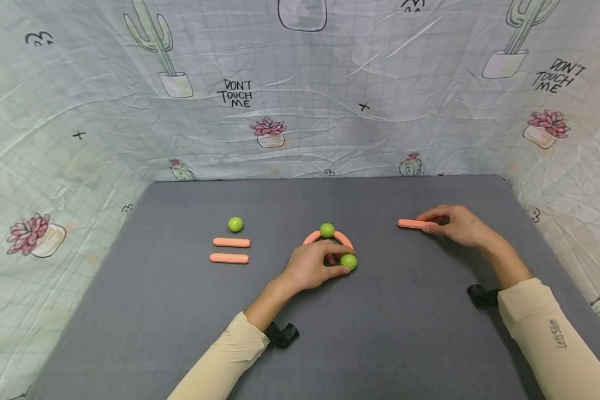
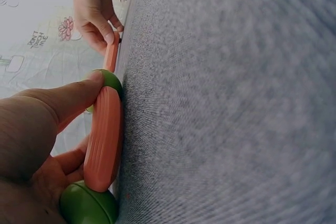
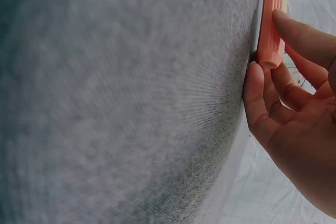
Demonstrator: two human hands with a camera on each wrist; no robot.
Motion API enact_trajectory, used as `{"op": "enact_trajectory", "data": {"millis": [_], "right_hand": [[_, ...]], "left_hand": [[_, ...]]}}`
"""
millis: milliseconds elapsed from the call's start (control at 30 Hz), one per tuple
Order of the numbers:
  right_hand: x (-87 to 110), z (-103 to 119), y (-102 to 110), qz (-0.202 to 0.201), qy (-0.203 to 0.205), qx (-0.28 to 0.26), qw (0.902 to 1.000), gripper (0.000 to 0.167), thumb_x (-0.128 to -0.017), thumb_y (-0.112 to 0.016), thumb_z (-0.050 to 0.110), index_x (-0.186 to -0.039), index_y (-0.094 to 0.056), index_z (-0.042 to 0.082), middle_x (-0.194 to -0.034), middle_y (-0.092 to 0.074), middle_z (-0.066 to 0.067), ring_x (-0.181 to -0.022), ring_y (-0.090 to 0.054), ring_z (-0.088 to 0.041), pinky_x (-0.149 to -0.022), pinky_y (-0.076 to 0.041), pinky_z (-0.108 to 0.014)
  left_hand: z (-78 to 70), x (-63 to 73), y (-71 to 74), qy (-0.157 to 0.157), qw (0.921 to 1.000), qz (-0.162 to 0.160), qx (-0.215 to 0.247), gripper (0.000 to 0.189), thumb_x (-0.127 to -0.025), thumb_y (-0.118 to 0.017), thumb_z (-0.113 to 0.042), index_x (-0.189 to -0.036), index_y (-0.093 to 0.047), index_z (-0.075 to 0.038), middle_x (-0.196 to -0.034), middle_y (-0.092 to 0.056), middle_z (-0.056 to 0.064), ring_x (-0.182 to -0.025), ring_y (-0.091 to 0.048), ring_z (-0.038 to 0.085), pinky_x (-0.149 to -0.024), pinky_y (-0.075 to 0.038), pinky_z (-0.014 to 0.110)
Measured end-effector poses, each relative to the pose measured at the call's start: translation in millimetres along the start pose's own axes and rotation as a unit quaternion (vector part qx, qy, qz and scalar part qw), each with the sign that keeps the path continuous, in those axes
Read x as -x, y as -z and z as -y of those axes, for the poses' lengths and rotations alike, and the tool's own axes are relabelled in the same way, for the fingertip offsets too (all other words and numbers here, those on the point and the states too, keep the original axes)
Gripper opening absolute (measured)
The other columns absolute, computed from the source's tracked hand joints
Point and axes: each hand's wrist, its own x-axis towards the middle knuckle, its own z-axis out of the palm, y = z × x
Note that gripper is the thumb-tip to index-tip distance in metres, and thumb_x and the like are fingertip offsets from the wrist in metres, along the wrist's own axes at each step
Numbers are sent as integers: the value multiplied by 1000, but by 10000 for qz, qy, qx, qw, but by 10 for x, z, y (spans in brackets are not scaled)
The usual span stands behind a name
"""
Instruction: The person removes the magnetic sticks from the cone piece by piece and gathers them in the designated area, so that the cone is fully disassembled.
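L side of fabric-textured grey counter (image 1: 130, 333): 1 loose round glossy green ball (image 1: 235, 224), then 2 straight ribbed salmon-pink sticks (image 1: 232, 243) just nearer the person, approx. parallel. Ctr: 2 curved salmon-pink pieces (image 1: 344, 238) visible from head cam, w/ 1 green top ball (image 1: 327, 230) between; L hand (image 1: 310, 266) has fingers pinching 1 green side ball (image 1: 349, 262). L-wrist view: curved piece runs from it to 1 green palm-side ball (image 2: 86, 205). Far R: R hand (image 1: 460, 225), fingers grasping end of 1 straight salmon-pink bar (image 1: 410, 224), well apart from the pinched ball.
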Motion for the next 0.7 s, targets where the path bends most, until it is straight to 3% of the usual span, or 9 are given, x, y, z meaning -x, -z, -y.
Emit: {"op": "enact_trajectory", "data": {"millis": [367, 567, 700], "right_hand": [[-19, -65, -20, 9, 191, 37, 9998, 34, -101, -71, 28, -130, -74, 10, -132, -69, -19, -118, -60, -35, -91, -47, -40], [-32, -68, -18, 33, 307, -18, 9995, 35, -102, -70, 24, -133, -72, 9, -137, -66, -21, -127, -57, -40, -98, -45, -49], [-30, -63, -4, 122, 213, -118, 9996, 41, -101, -70, 27, -138, -68, 10, -139, -64, -20, -125, -57, -37, -96, -44, -46]], "left_hand": [[-1, 14, -36, 78, 10000, -29, -3, 41, -91, -81, -37, -131, -72, -36, -116, -74, -14, -94, -70, 2, -78, -52, 24], [-3, 14, -15, -9, 10000, -87, 29, 41, -91, -82, -35, -131, -73, -32, -116, -75, -12, -94, -69, 5, -77, -52, 24], [2, 11, -11, -59, 9999, -90, 34, 41, -91, -82, -35, -131, -73, -32, -117, -75, -12, -94, -69, 5, -78, -52, 25]]}}
